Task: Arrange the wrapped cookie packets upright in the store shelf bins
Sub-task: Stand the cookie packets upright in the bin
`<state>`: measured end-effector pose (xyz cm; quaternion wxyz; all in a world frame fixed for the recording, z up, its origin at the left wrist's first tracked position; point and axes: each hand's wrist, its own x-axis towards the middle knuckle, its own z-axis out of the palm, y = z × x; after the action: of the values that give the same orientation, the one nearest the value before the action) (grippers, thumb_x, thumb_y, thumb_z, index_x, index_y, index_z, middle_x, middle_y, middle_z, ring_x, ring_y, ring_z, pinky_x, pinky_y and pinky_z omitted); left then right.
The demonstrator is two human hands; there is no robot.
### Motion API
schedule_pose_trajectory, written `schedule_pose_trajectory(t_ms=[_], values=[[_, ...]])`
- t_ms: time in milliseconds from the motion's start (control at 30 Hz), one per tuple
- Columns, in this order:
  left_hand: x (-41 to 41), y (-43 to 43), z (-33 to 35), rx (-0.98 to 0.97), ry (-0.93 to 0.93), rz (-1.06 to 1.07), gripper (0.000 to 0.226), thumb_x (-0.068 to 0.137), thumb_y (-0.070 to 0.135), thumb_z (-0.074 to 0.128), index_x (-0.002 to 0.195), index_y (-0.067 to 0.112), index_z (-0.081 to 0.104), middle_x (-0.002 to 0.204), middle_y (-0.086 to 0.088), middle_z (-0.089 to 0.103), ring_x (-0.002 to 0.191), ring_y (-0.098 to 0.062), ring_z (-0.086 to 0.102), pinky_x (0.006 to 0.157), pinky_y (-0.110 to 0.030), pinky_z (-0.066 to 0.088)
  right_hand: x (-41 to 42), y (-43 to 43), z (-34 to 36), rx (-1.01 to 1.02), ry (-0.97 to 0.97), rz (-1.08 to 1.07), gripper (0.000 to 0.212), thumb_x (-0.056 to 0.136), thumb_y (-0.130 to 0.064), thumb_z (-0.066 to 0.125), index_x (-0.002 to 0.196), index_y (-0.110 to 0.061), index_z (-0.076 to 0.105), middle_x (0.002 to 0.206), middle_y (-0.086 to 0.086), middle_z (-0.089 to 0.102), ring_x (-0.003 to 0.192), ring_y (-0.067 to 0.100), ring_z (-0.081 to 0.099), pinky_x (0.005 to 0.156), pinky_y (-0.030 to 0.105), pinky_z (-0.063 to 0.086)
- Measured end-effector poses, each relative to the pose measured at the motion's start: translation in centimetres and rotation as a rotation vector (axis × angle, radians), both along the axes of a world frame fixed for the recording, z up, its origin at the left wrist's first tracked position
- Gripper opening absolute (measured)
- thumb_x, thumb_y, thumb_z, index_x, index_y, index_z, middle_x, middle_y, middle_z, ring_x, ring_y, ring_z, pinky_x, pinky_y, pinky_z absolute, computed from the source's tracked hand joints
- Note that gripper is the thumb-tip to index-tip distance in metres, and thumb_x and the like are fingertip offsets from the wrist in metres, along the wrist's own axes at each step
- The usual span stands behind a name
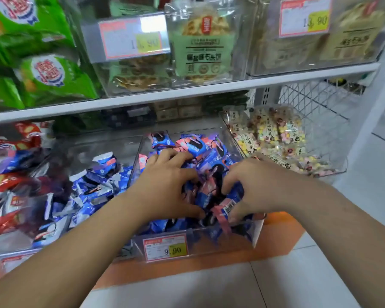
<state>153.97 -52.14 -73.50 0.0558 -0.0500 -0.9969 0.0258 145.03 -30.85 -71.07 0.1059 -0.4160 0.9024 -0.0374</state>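
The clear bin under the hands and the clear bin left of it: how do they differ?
The left hand and the right hand grip mixed packets in the middle bin; no hand touches the left bin.
The middle bin's packets are pink, purple and blue; the left bin's blue packets are blue and white.
The middle bin is full to its back; the left bin's back looks bare.
Both are clear plastic.

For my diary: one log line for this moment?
left hand: grips cookie packets | right hand: pinches pink packet | clear bin: jumbled
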Motion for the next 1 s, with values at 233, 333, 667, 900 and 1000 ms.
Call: schedule_pose_trajectory(t_ms=[233,333,667,900,1000], values=[[-1.9,-2.3,0.4,0.307,0.128,-0.076,0.014,0.078,0.046,0.076,0.081,0.032,0.073,0.139,0.007,0.061,0.128,-0.016,0.049,0.106,-0.043,0.039,0.0,-0.8,-0.8,-0.119,0.236,-0.008,0.042,0.085,-0.068,0.064,0.109,-0.035,0.072,0.097,-0.010,0.058,0.109,0.020,0.056,0.096,0.038,0.036],[-2.1,-3.7,0.9,0.372,0.239,-0.069,0.010,0.083,0.031,0.082,0.081,0.025,0.074,0.128,0.001,0.069,0.117,-0.005,0.057,0.103,-0.036,0.044,-1.0,-1.4,-1.3,-0.257,0.319,-0.102,0.051,0.091,-0.069,0.054,0.116,-0.027,0.070,0.103,-0.004,0.059,0.107,0.020,0.056,0.081,0.032,0.032],[-1.8,0.9,3.5,0.396,-0.082,-0.307,0.023,0.084,0.006,0.077,0.101,0.022,0.078,0.096,0.012,0.074,0.085,-0.005,0.070,0.077,-0.033,0.058,-3.1,-0.3,-1.6,-0.424,0.257,-0.220,0.055,0.070,-0.075,0.073,0.108,-0.036,0.075,0.120,-0.006,0.050,0.121,0.018,0.041,0.086,0.034,0.042],[-5.7,4.2,3.0,0.102,-0.335,-0.356,0.052,0.082,0.045,0.080,0.129,0.033,0.063,0.113,0.008,0.058,0.097,-0.013,0.060,0.085,-0.033,0.052,-3.8,2.1,-3.5,-0.801,-0.040,-0.201,0.019,0.086,-0.019,0.074,0.103,-0.026,0.076,0.108,-0.009,0.060,0.099,0.013,0.060,0.089,0.040,0.055],[-6.0,4.2,3.7,-0.172,-0.022,-0.311,0.053,0.084,0.064,0.065,0.125,0.031,0.061,0.108,0.003,0.057,0.097,-0.022,0.062,0.076,-0.036,0.054,-3.6,2.7,-4.3,-0.843,-0.090,-0.173,0.018,0.089,-0.015,0.068,0.103,-0.023,0.075,0.106,-0.012,0.060,0.096,0.006,0.058,0.085,0.029,0.053]])
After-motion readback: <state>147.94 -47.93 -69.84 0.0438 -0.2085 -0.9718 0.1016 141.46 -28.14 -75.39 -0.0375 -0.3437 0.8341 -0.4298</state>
